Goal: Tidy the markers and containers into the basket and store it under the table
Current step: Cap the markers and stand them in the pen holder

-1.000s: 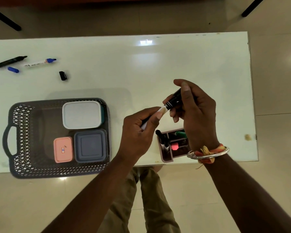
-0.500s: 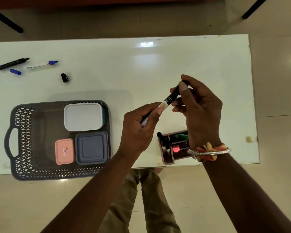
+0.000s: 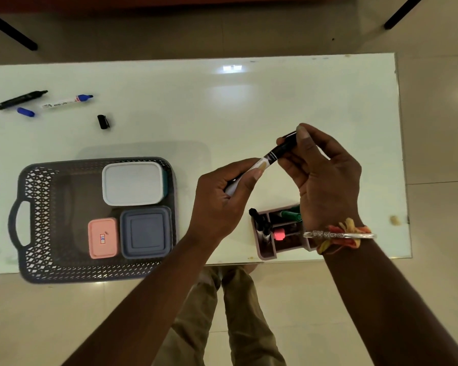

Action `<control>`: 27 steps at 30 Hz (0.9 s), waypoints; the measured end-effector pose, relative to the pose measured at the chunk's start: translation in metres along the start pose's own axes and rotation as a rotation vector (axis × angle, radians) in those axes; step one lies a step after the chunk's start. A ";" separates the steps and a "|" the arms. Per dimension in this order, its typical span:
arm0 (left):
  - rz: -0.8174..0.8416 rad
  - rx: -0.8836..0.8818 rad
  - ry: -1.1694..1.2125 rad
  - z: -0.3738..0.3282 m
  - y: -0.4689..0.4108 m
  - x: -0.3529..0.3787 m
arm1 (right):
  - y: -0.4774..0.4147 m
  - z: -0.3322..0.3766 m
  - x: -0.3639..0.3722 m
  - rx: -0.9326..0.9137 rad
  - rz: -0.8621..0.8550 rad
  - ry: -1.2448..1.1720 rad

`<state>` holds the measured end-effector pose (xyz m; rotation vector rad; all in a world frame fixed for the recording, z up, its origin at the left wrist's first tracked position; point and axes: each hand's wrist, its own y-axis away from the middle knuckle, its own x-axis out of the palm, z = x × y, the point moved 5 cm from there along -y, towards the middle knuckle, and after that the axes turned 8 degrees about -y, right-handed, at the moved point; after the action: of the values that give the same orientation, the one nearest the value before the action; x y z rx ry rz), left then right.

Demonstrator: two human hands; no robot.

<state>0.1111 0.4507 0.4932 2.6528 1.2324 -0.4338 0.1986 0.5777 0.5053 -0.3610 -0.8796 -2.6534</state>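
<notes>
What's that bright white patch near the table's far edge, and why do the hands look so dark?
Head view: the patch looks like a light mirrored in the glossy table; against that bright top the left hand and right hand come out underexposed; the basket throws a soft shadow beyond it.

Counts: 1 basket (image 3: 32,262). 3 lidded containers: white container (image 3: 132,183), pink container (image 3: 102,237), grey-blue container (image 3: 145,232). 1 marker (image 3: 278,151) between left hand (image 3: 217,207) and right hand (image 3: 328,180). Far left of them, 2 loose markers: black marker (image 3: 20,99), blue-tipped marker (image 3: 66,101). 2 caps: blue cap (image 3: 25,112), black cap (image 3: 103,121). 1 pen holder (image 3: 266,253).
</notes>
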 end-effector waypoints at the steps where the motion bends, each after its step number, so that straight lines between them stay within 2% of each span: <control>1: -0.005 -0.001 0.004 0.000 0.000 0.000 | 0.000 -0.001 0.000 -0.002 0.000 0.006; 9: -0.063 0.011 -0.010 0.001 0.002 -0.002 | -0.001 -0.001 0.003 -0.138 0.033 0.141; 14: -0.038 0.065 -0.043 -0.002 -0.001 -0.003 | 0.001 -0.001 0.005 -0.209 0.048 0.148; 27: -0.122 0.061 -0.038 0.008 0.000 -0.011 | 0.012 -0.020 0.027 -0.200 0.054 0.122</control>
<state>0.1033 0.4405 0.4890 2.6150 1.3966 -0.5468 0.1760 0.5504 0.5049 -0.2625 -0.5621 -2.6874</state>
